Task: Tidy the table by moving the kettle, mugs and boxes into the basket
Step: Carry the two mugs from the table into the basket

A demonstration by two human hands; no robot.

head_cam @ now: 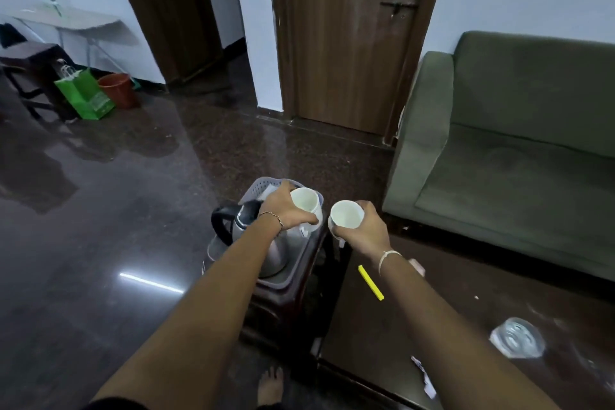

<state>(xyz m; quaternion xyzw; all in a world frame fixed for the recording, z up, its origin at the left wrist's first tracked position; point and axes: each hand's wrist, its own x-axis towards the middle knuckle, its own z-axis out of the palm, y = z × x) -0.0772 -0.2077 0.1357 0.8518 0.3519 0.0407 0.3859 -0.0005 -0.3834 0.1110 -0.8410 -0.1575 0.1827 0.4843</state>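
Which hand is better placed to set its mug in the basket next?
Left. The left hand holds its mug above the basket, while the right hand holds the other mug off to the basket's side, beyond its rim.

Green sofa (519,156) at right, wooden door (346,43) behind, green bag (85,95) beside red bin (118,90) far left, yellow strip (371,282), glass dish (517,338).

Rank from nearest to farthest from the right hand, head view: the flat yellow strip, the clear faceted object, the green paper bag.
1. Flat yellow strip, on the dark table near the right hand.
2. Clear faceted object, farther right on that table.
3. Green paper bag, on the floor far left.
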